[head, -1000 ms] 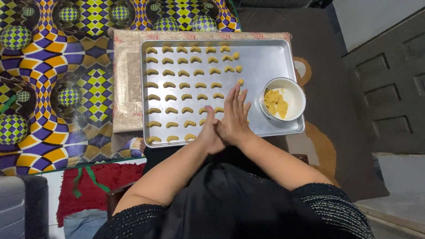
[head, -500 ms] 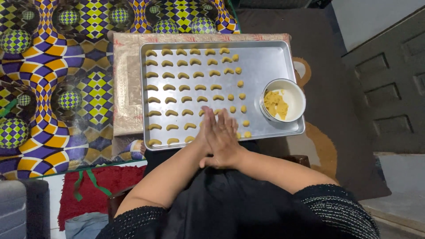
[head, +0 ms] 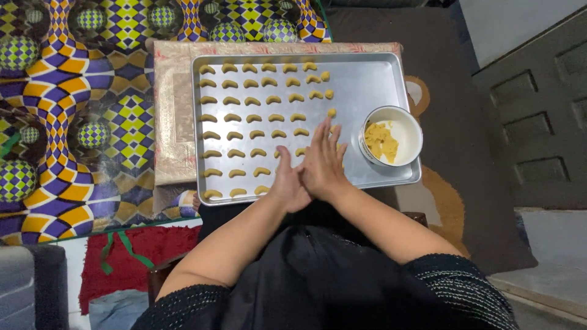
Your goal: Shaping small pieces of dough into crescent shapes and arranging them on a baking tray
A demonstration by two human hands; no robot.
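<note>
Two palms pressed together — left hand (head: 288, 183), right hand (head: 324, 164), fingers flat — over the silver tray (head: 373, 79) of crescent cookies (head: 244, 119).

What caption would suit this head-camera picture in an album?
Two hands, left hand and right hand, pressed together over a metal tray of crescent-shaped dough pieces, beside a white bowl of dough.
</note>
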